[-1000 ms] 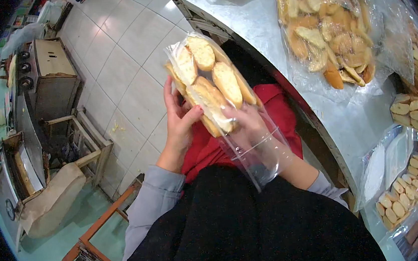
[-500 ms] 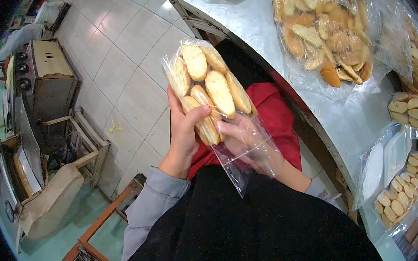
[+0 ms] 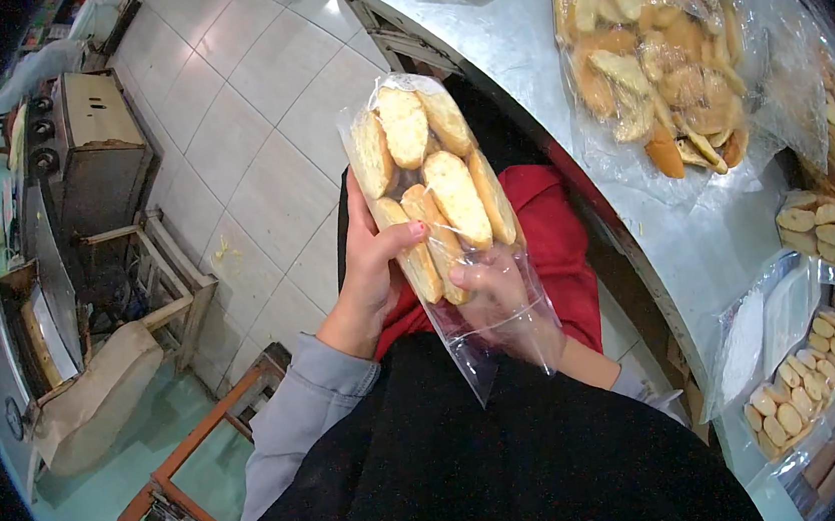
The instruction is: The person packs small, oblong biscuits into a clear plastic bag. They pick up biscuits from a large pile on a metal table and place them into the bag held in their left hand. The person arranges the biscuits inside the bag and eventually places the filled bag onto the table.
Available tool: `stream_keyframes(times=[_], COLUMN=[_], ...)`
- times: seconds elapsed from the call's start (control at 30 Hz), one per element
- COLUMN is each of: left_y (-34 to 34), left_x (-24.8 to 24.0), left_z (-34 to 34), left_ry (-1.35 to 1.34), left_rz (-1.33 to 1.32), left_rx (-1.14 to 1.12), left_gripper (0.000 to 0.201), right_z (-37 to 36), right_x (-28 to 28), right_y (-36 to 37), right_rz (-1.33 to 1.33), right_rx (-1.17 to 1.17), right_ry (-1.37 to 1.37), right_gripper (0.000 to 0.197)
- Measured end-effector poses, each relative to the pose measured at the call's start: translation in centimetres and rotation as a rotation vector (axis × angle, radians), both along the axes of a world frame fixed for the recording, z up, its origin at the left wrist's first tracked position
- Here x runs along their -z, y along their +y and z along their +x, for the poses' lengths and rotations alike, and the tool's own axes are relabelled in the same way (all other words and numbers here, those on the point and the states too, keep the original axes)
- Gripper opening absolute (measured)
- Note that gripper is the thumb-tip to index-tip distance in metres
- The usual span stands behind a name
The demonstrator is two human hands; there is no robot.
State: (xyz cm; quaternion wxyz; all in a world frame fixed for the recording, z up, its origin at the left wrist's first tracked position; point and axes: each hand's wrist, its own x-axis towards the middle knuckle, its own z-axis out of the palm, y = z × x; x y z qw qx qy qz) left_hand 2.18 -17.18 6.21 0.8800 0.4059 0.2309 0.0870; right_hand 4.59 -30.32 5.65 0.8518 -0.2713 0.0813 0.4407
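Note:
In front of my body I hold a clear plastic bag (image 3: 502,303) of long, toasted-looking bread slices (image 3: 457,196). My left hand (image 3: 370,265) grips its left side, thumb across the front and fingers wrapped behind. At the lower part, my right hand (image 3: 502,298) shows through clear plastic, its thumb against the lowest slices and its other fingers mostly hidden. Whether that hand is inside the bag or behind it, I cannot tell. The loose lower end of the bag hangs down over my black clothing.
A metal-topped table (image 3: 626,230) curves along my right. On it lie a large bag of bread slices (image 3: 660,66), smaller packs (image 3: 802,394) and clear plastic packaging (image 3: 756,328). To the left are a worn cabinet (image 3: 102,120), a wooden frame (image 3: 154,286) and a brown chair (image 3: 181,464).
The bag has shifted slightly right and turned a little more upright. My right hand has moved slightly right and down, and its thumb shows more plainly against the slices.

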Motion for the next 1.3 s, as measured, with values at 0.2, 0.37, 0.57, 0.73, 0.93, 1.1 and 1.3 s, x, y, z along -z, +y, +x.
stream_keyframes(times=[0.2, 0.37, 0.57, 0.73, 0.93, 1.1, 1.3], left_y=[-0.6, -0.4, -0.5, -0.1, -0.1, 0.2, 0.2], left_x=[0.1, 0.9, 0.7, 0.5, 0.2, 0.5, -0.4], left_z=[-0.1, -0.1, -0.1, 0.0, -0.2, -0.3, 0.0], left_ry=[0.017, 0.019, 0.014, -0.013, -0.007, -0.004, -0.035], left_rz=[-0.02, -0.064, -0.064, -0.083, -0.033, -0.005, -0.02], left_rx=[0.008, 0.038, 0.058, 0.07, 0.081, 0.097, 0.09], left_gripper=[0.084, 0.086, 0.085, 0.082, 0.085, 0.091, 0.095], right_z=[-0.3, -0.4, 0.0, -0.1, -0.1, -0.2, 0.4], right_x=[1.0, 1.6, -0.1, 0.9, 0.3, -0.6, -0.3], right_y=[-1.7, -1.7, -1.8, -1.8, -1.9, -1.8, -3.1], right_rz=[-0.064, -0.061, -0.006, -0.083, -0.003, -0.053, -0.213], right_rx=[-0.053, -0.099, -0.038, -0.061, -0.012, 0.03, -0.181], right_ry=[0.072, 0.108, 0.175, 0.037, 0.01, -0.021, -0.105], right_gripper=[0.049, 0.053, 0.055, 0.039, 0.04, 0.041, 0.049])
